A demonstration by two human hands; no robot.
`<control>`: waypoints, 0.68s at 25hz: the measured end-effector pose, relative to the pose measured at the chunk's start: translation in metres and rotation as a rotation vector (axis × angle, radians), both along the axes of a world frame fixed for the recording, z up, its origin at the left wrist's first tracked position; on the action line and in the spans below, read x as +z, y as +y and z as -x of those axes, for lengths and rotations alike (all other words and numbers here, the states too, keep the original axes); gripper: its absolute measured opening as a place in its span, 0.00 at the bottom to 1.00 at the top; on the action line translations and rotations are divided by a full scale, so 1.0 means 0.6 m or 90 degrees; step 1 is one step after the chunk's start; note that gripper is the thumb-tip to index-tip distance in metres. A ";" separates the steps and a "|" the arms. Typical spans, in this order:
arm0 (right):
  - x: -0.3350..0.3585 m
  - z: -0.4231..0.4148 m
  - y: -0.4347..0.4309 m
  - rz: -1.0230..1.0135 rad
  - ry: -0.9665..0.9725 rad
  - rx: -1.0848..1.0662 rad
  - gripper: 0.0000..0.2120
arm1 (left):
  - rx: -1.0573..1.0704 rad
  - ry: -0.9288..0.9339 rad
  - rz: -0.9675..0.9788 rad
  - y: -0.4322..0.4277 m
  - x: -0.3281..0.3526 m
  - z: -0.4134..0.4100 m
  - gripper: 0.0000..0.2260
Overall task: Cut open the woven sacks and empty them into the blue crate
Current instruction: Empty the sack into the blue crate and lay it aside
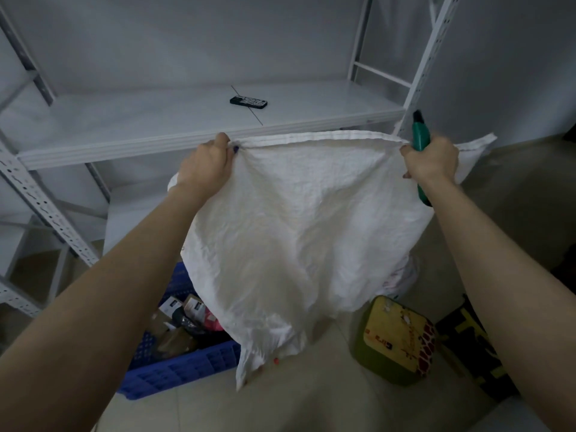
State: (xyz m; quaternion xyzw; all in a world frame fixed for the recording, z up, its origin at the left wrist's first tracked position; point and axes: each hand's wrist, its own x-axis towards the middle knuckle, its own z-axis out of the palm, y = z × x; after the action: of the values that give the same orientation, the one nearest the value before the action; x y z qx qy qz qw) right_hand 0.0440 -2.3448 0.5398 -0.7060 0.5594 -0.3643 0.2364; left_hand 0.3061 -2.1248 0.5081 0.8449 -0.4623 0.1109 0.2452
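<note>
- Woven sack (296,219): white, crumpled and limp. I see it held up in the air by its stitched top hem, stretched flat between both hands.
- Its lower end hangs over the right side of the blue crate (187,366); the lowest corner dangles past the crate's near right corner, above the floor tile.
- Left hand (205,165): fingers curled tight, pinching the hem's left corner, back of hand toward me.
- Right hand (431,160): fist closed on the hem's right corner and on a green-handled cutter (420,138) at once. The cutter's dark tip sticks up above the fist, the handle end pokes out below the wrist.
- Crate sits on the floor and holds a jumble of small boxes and packets (187,319).
- Green and yellow box (396,338) on the floor, just right of the sack's lower end.
- White metal shelving (156,120) behind; a small black object (248,102) lies on the shelf. Can't tell what it is.
</note>
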 end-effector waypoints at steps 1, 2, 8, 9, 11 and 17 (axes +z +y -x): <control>-0.003 0.007 -0.002 0.012 0.050 -0.010 0.20 | -0.013 -0.025 -0.039 -0.001 0.002 0.003 0.18; -0.006 0.015 -0.002 0.025 0.094 -0.027 0.21 | -0.020 -0.058 -0.095 -0.003 0.004 0.006 0.21; 0.010 0.042 0.019 -0.154 0.289 0.097 0.12 | 0.006 0.172 -0.250 -0.027 0.018 0.046 0.20; 0.017 0.041 0.024 -0.206 0.295 0.124 0.13 | -0.002 0.353 -0.229 -0.037 0.019 0.055 0.16; 0.029 0.038 0.029 -0.271 0.334 0.154 0.15 | -0.011 0.634 -0.165 -0.053 0.022 0.080 0.09; 0.021 0.010 0.060 -0.346 0.147 0.215 0.09 | -0.104 0.841 -0.197 -0.105 -0.003 0.156 0.10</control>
State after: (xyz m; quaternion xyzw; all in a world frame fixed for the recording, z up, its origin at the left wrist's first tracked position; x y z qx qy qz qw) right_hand 0.0377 -2.3085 0.5522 -0.7365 0.5346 -0.0752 0.4076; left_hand 0.2126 -2.1878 0.5060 0.7229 -0.2887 -0.5143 0.3600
